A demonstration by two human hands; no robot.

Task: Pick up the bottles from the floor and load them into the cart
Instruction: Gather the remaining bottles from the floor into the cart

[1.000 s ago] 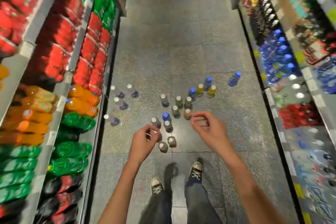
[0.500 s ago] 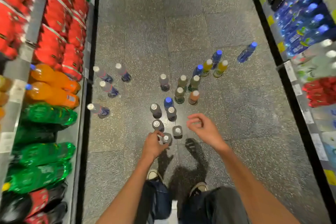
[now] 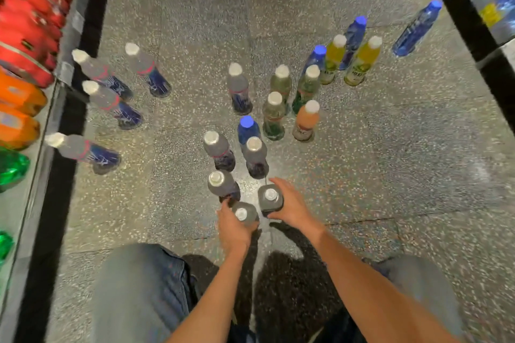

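Several capped drink bottles stand upright on the speckled floor. My left hand grips the nearest grey bottle around its body. My right hand wraps around a second grey bottle just to the right. A third grey bottle stands touching distance beyond my left hand. Further out are two more grey ones, a blue-capped bottle, green ones, an orange one, yellow ones and blue ones. No cart is in view.
Several white-capped bottles stand at the left by a shelf holding red, orange and green bottles. Another shelf with a black base runs along the right. My knees in jeans fill the lower frame.
I have crouched lower and the view has closed in on the floor. Both hands dropped onto the nearest two grey bottles and now hold them; before, both were above them holding nothing.
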